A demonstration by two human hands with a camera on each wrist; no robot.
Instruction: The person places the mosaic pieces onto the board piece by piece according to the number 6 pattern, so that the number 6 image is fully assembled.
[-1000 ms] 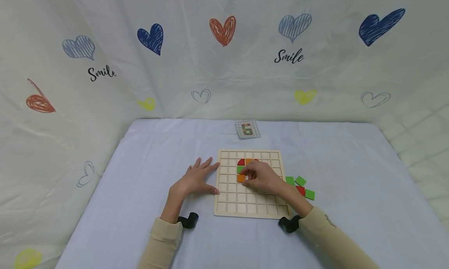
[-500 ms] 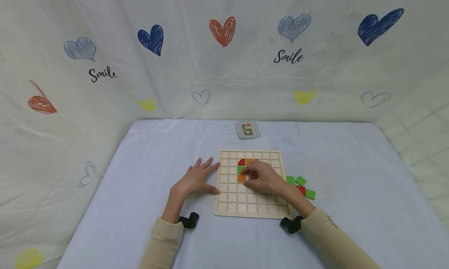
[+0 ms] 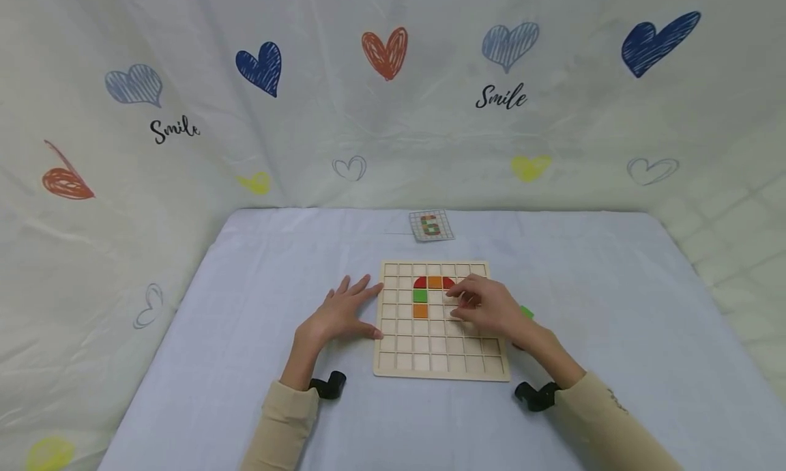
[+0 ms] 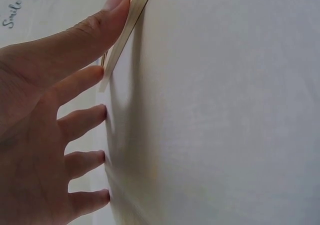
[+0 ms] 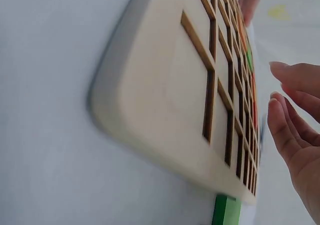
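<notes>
A wooden grid board (image 3: 405,358) lies on the table. On it, a red rounded tile (image 3: 420,283), an orange tile (image 3: 434,282) and another red rounded tile (image 3: 448,282) form a row. Below the left one sit a green tile (image 3: 420,296) and an orange tile (image 3: 420,311). My left hand (image 3: 341,314) spreads its fingers at the board's left edge, thumb and index finger against it in the left wrist view. Above the board's right half hovers my right hand (image 3: 491,307), fingers bent and thumb apart from them. No tile shows between its fingertips (image 5: 277,70) in the right wrist view.
A small card (image 3: 431,226) with a coloured grid pattern lies behind the board. To the board's right, a green tile (image 3: 526,312) peeks out past the right hand, which hides other loose tiles. A heart-printed white curtain (image 3: 393,123) hangs behind the table.
My right hand has moved right across the board, uncovering the right red tile and the squares beside the green and orange tiles. It now covers most loose tiles. My left hand stays at the edge.
</notes>
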